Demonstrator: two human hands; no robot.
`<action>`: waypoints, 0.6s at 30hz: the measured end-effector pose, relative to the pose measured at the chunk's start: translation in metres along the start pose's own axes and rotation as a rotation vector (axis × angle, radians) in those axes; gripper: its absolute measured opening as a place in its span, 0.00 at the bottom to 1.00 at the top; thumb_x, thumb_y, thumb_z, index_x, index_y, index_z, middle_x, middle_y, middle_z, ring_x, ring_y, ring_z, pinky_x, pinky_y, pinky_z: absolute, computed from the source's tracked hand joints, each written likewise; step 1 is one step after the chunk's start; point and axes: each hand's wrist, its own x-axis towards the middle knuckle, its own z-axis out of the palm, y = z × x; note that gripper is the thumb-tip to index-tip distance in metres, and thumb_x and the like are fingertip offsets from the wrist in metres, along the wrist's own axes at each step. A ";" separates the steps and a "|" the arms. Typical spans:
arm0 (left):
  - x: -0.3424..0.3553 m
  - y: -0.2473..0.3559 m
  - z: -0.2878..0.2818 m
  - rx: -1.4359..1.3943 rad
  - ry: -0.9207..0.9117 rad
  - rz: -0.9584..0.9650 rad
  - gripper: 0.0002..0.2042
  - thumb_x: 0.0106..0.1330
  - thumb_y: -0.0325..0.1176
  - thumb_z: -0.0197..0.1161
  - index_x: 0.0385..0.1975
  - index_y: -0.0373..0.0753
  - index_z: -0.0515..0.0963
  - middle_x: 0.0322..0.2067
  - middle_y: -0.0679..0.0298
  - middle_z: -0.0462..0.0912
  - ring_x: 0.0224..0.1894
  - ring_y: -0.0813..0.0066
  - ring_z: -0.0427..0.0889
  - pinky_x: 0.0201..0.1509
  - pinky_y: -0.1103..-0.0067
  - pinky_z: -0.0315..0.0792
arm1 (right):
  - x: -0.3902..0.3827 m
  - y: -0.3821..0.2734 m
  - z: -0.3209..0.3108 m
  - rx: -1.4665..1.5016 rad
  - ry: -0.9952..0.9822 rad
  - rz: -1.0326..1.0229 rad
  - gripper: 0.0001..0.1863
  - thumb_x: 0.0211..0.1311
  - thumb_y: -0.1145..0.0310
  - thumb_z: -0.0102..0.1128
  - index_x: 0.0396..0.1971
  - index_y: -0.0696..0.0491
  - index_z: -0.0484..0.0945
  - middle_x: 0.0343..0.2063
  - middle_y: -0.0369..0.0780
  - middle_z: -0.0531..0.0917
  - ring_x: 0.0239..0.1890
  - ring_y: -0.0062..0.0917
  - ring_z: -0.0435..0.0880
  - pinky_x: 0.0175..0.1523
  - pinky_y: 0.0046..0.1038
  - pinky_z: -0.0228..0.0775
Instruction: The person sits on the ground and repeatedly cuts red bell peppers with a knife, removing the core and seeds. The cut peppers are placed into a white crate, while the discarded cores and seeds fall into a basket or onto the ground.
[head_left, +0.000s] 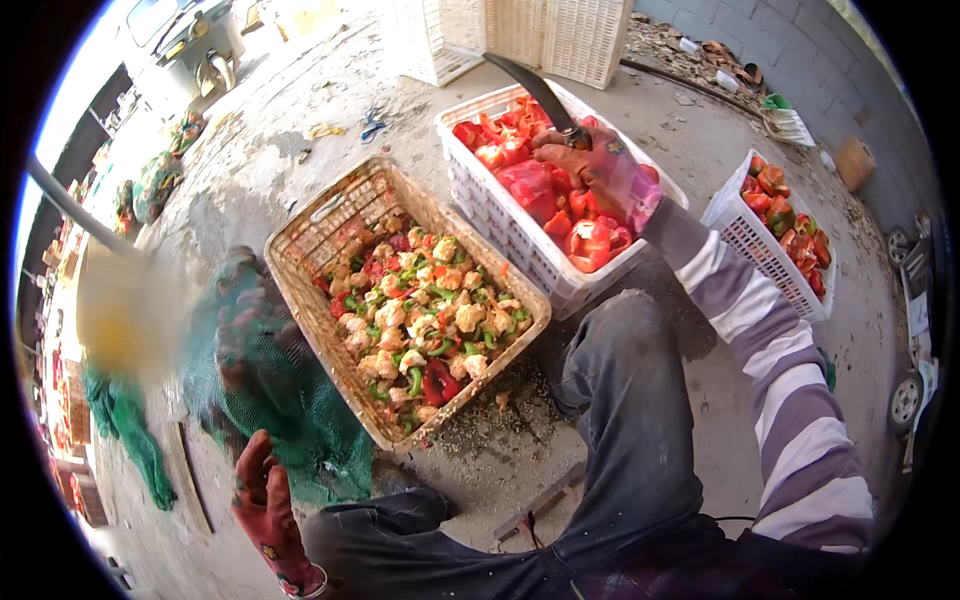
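In the head view, my right hand [600, 172] grips a curved knife [538, 92] (its blade points away from me) above the red peppers [588, 245] in the white crate [495, 222]. My left hand [268, 512] looks empty, fingers loosely spread near the green net [315, 440]. I seem to be filling the white crate; the next move likely calls for minding that blade.

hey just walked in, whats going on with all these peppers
A seated person's right hand, in a reddish glove, holds a curved, dark-bladed knife over a white plastic crate of cut red pepper pieces. The left hand, in a red glove, looks empty, beside some green mesh netting. A stained tan plastic crate holds pale cores with green stems. A second white plastic crate of red and greenish peppers stands farther right.
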 end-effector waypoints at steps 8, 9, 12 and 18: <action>-0.024 -0.125 -0.057 -0.052 -0.025 -0.468 0.17 0.64 0.32 0.59 0.50 0.31 0.72 0.45 0.60 0.78 0.48 0.74 0.75 0.53 0.80 0.66 | -0.113 -0.080 0.122 0.077 -0.446 0.260 0.18 0.61 0.63 0.59 0.46 0.60 0.76 0.32 0.35 0.83 0.14 0.04 0.65 0.18 0.10 0.54; -0.027 -0.142 -0.056 -0.047 -0.047 -0.487 0.17 0.64 0.33 0.59 0.50 0.31 0.73 0.45 0.60 0.78 0.47 0.73 0.75 0.53 0.79 0.67 | -0.121 -0.076 0.133 0.063 -0.469 0.299 0.18 0.61 0.63 0.59 0.46 0.59 0.77 0.33 0.35 0.83 0.13 0.04 0.64 0.16 0.10 0.52; -0.037 -0.237 -0.052 0.073 -0.133 -0.551 0.20 0.62 0.38 0.60 0.48 0.30 0.74 0.41 0.57 0.81 0.44 0.73 0.78 0.48 0.78 0.70 | -0.136 -0.056 0.153 0.043 -0.503 0.388 0.16 0.61 0.64 0.59 0.46 0.57 0.77 0.34 0.35 0.83 0.13 0.05 0.64 0.15 0.10 0.51; -0.041 -0.348 -0.019 0.643 -0.263 -0.746 0.25 0.55 0.39 0.58 0.52 0.32 0.71 0.41 0.45 0.80 0.46 0.53 0.80 0.49 0.70 0.73 | -0.142 -0.038 0.173 -0.017 -0.508 0.466 0.19 0.57 0.64 0.60 0.46 0.59 0.76 0.32 0.40 0.83 0.11 0.08 0.63 0.15 0.13 0.52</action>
